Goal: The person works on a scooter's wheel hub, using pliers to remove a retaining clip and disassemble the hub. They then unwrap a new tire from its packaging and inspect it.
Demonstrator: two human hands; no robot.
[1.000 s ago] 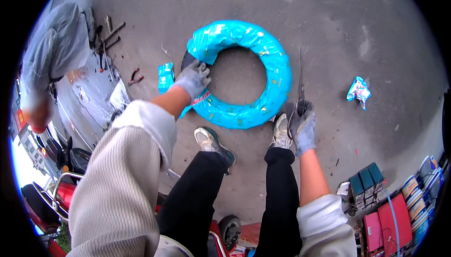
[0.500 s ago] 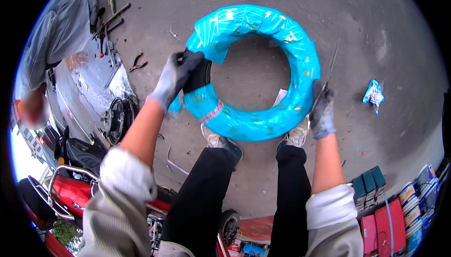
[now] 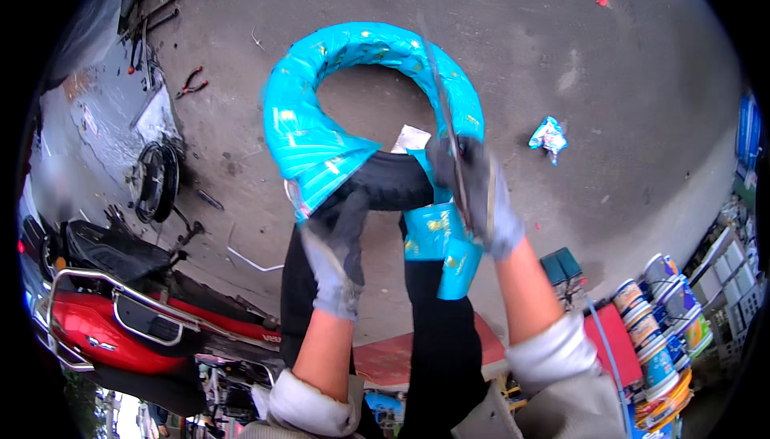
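A single view comes from a wide fisheye camera worn on the person's head, facing steeply down past the chest and legs to the grey concrete floor point(image 3: 626, 54). It sits close: both forearms enter from the lower edge, and the left hand point(image 3: 337, 258) and right hand point(image 3: 473, 194) fill the middle with the tyre wrapped in shiny blue plastic film point(image 3: 321, 134). Straight lines bend near the round black rim. A red motor scooter point(image 3: 112, 335) shows lower left, stacked paint buckets point(image 3: 658, 327) lower right.
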